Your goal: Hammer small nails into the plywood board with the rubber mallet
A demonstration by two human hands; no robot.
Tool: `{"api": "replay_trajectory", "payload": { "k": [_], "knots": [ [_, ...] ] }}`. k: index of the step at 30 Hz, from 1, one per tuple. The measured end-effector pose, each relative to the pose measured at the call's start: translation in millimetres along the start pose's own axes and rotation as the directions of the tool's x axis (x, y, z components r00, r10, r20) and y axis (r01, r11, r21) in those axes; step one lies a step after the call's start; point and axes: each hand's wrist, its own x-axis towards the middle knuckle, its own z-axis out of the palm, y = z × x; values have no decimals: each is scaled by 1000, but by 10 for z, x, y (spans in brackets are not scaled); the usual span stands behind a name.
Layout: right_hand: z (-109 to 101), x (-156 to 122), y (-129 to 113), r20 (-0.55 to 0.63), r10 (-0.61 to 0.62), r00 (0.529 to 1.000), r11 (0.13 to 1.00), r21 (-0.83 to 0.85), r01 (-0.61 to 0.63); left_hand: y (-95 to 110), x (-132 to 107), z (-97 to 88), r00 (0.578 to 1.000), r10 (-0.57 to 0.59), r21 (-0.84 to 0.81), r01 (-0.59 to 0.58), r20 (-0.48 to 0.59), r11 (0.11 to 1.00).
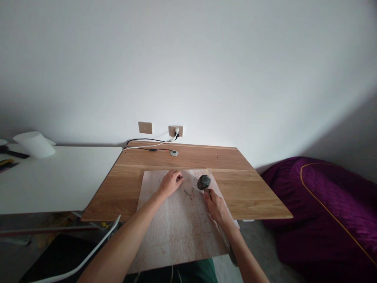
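A pale, worn board [176, 224] lies on the wooden desk [250, 188] and juts over its front edge. My left hand [170, 182] rests on the board's far part with the fingers pinched together on something small that looks like a nail. My right hand [216, 206] is closed round the handle of a hammer whose dark head [204, 182] sits on the board just right of the left hand. A few small nails [188, 192] lie loose on the board between the two hands.
A white table [59, 177] adjoins the desk on the left, with a white lamp shade [35, 143] and tools at its far end. Wall sockets [175, 130] with cables sit behind the desk. A purple beanbag [324, 212] lies on the right. A white chair edge [97, 247] is at lower left.
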Motion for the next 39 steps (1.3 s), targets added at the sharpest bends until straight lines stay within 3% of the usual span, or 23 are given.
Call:
{"api": "replay_trajectory", "payload": {
  "k": [11, 17, 22, 25, 31, 39],
  "knots": [
    [-85, 21, -79, 92, 36, 995, 997, 58, -41, -35, 13, 26, 998, 29, -68, -25, 56, 997],
    [-82, 229, -488, 110, -51, 993, 986, 166, 32, -21, -33, 8, 1000, 14, -113, -11, 23, 993],
    [98, 439, -780, 249, -46, 967, 986, 168, 4, -35, -33, 44, 998, -53, -88, 55, 17, 995],
    [160, 463, -776, 259, -38, 965, 986, 167, -6, -60, -27, 69, 999, -50, -87, 49, 0, 995],
    [109, 451, -643, 160, 23, 987, 977, 206, -56, -36, -16, 25, 997, -67, -100, 71, 39, 992],
    [73, 427, -638, 168, 12, 986, 971, 232, -51, -9, 34, -9, 994, -71, -99, 79, 77, 992]
  ]
}}
